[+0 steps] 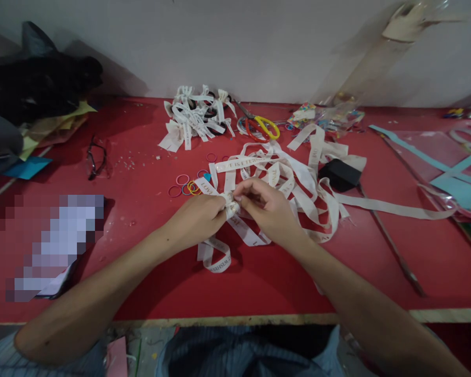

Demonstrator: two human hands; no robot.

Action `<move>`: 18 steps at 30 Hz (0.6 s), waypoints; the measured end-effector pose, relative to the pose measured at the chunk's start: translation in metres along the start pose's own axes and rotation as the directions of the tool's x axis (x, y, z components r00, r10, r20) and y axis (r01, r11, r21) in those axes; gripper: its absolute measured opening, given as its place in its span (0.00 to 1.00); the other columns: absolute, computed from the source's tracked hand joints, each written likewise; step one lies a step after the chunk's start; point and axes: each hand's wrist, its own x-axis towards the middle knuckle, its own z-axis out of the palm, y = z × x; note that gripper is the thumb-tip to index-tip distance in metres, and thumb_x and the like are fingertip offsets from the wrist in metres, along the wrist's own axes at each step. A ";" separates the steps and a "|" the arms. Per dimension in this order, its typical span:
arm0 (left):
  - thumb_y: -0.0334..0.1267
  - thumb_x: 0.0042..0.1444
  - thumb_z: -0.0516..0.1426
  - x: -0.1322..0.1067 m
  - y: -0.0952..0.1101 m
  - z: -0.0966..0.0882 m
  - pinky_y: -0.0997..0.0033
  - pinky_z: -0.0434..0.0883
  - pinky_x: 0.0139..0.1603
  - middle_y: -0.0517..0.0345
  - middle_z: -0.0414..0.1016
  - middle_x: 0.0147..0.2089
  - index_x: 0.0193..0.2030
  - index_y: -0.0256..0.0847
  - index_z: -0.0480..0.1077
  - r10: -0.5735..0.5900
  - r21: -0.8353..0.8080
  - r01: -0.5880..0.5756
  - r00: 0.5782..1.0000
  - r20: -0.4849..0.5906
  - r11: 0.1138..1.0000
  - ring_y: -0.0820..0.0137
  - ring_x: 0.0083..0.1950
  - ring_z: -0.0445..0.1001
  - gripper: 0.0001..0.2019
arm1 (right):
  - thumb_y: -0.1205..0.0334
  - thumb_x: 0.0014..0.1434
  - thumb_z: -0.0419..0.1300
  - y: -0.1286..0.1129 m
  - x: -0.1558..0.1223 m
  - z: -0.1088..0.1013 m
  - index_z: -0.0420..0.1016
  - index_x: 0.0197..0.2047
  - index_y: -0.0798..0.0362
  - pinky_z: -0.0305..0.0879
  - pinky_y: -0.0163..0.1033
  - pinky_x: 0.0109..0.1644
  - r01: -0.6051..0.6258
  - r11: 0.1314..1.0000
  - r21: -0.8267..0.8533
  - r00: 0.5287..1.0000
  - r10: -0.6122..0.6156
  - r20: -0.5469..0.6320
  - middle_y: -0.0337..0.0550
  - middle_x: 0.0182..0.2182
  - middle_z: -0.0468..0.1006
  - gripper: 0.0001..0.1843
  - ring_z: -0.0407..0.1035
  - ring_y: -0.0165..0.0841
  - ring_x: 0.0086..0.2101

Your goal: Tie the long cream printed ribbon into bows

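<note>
My left hand (pixel 198 219) and my right hand (pixel 266 207) meet over the red table (pixel 149 262), both pinched on a gathered piece of cream printed ribbon (pixel 231 206). Loops of that ribbon hang down to the table at the ribbon loop (pixel 216 257). A loose tangle of the same ribbon (pixel 294 175) lies just behind my hands. Small coloured rubber bands (pixel 188 186) are scattered left of the tangle.
A pile of tied ribbon bows (pixel 196 118) sits at the back by the wall, with red and yellow scissors (pixel 261 127) beside it. Glasses (pixel 96 157) lie at left, a black block (pixel 339 174) at right, a thin stick (pixel 392 246), blue paper strips (pixel 451 173), dark cloth (pixel 39 78).
</note>
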 end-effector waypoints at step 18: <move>0.34 0.58 0.45 0.000 0.000 0.000 0.72 0.50 0.26 0.59 0.63 0.22 0.23 0.38 0.59 0.007 0.011 -0.007 1.000 -0.013 1.000 0.74 0.24 0.58 0.12 | 0.70 0.58 0.52 0.001 0.000 0.000 0.68 0.37 0.51 0.62 0.33 0.35 -0.016 1.000 0.001 1.000 0.016 0.013 0.36 0.31 0.71 0.06 0.66 0.27 0.32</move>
